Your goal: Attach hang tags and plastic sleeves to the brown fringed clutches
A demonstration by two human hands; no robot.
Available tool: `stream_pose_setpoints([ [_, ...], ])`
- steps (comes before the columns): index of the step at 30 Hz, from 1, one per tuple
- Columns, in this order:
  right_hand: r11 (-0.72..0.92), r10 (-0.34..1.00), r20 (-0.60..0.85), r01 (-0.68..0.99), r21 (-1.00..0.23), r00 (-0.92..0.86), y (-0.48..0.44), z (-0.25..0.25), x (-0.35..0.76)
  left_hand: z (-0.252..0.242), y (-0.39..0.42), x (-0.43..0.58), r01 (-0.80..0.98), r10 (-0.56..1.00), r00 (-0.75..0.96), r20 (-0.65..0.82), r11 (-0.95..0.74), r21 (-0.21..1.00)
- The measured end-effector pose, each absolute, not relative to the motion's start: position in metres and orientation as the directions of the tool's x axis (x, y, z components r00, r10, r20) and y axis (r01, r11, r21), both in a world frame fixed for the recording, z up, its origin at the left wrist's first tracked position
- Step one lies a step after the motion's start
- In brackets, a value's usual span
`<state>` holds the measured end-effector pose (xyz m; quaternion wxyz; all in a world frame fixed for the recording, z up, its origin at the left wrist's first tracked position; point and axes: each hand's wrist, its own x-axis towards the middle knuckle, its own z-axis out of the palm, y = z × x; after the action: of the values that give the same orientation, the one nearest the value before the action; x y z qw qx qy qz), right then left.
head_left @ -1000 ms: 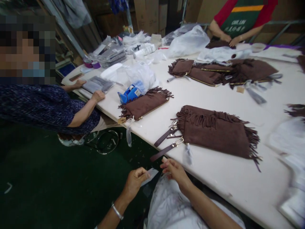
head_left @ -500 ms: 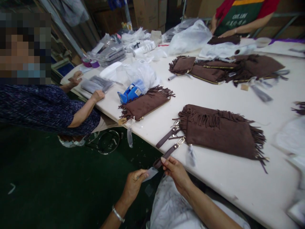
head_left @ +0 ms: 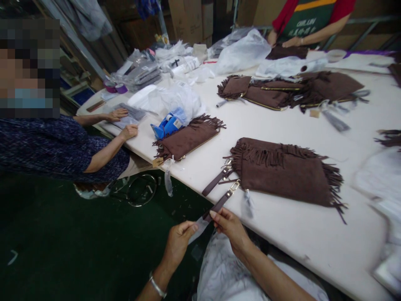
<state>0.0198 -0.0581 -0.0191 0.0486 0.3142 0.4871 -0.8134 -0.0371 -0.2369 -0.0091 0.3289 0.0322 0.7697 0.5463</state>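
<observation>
My left hand (head_left: 180, 240) pinches a small clear plastic sleeve (head_left: 200, 228), whose mouth is around the tip of a dark brown wrist strap (head_left: 221, 203). Thumb and fingers of my right hand (head_left: 230, 225) are closed on that strap near its lower end. A gold clasp joins the strap to a brown fringed pouch (head_left: 282, 179) lying flat on the table. Beside it, a second strap (head_left: 216, 182) hangs toward the table edge from the same corner. A plastic-wrapped tassel (head_left: 247, 204) dangles at the pouch's near side.
Another fringed pouch (head_left: 191, 140) lies to the left, against a blue tape dispenser (head_left: 167, 125). More brown pouches (head_left: 272, 94) are piled farther back on the white table (head_left: 344, 246). Plastic bags (head_left: 241, 52) cover the far side. One co-worker (head_left: 103, 154) stands at left, another (head_left: 313, 25) at the back.
The plastic sleeve has moved up onto the strap's end, where before it was just at the tip. At left, the co-worker's farther hand has come down onto a wrapped package.
</observation>
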Motion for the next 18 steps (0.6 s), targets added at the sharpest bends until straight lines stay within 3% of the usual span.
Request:
stream_pose_setpoints([
  [5,-0.511,0.226,-0.561,0.393,-0.764,-0.796,-0.056,-0.021,0.020,-0.005,-0.228,-0.033,-0.255,0.399,-0.808,-0.434,0.426,0.868],
  [14,-0.489,0.229,-0.581,0.424,-0.763,-0.781,-0.059,-0.032,0.023,-0.010,-0.191,-0.029,-0.404,0.445,-0.746,-0.495,0.288,0.868],
  [16,-0.406,0.188,-0.595,0.490,-0.771,-0.782,-0.054,-0.028,0.026,-0.011,-0.186,-0.032,-0.368,0.465,-0.738,-0.489,0.330,0.869],
  [18,-0.195,0.129,-0.586,0.559,-0.806,-0.800,-0.040,-0.015,0.030,-0.009,-0.187,-0.039,-0.311,0.479,-0.733,-0.483,0.395,0.864],
])
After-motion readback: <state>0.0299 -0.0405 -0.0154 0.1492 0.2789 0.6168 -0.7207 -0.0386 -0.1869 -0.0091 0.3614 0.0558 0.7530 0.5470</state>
